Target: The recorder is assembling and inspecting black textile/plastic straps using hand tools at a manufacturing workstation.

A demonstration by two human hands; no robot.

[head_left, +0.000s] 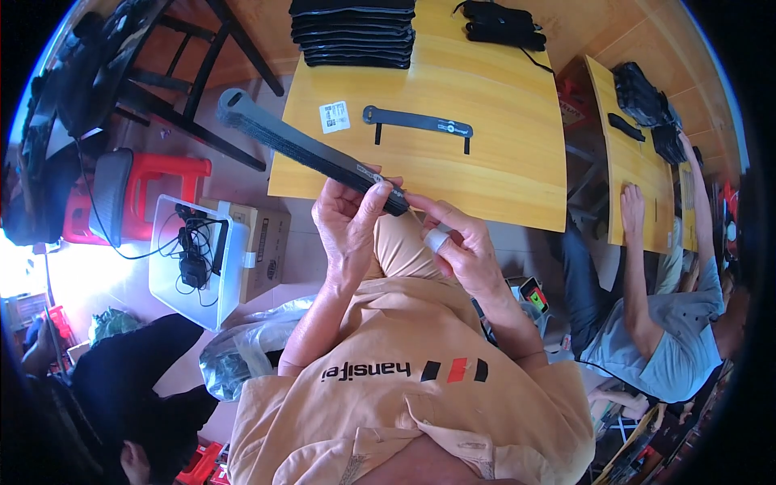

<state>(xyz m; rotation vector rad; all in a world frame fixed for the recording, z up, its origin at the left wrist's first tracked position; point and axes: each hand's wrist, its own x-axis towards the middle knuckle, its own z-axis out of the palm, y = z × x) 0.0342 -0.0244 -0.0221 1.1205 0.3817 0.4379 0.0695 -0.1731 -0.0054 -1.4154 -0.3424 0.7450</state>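
My left hand (349, 222) grips a thick bundle of dark grey-black straps (295, 149) near its lower end, thumb on top. The bundle slants up to the left, and its far end is rounded with a slot. At the bundle's near end, my right hand (465, 246) touches it with the outstretched index finger; the thumb stands apart and a white wrap is around one digit. One similar single strap (416, 121) lies on the yellow wooden table (501, 182), with two short black strips under it. Beside that strap is a white label sheet (334, 117).
A neat stack of black flat items (353, 32) and a black folded bundle (501, 26) rest on the table's far side. Left are a red stool (174, 174) and a white bin (166, 279) of cables. Another person (655, 327) works at a second table (602, 121) on the right.
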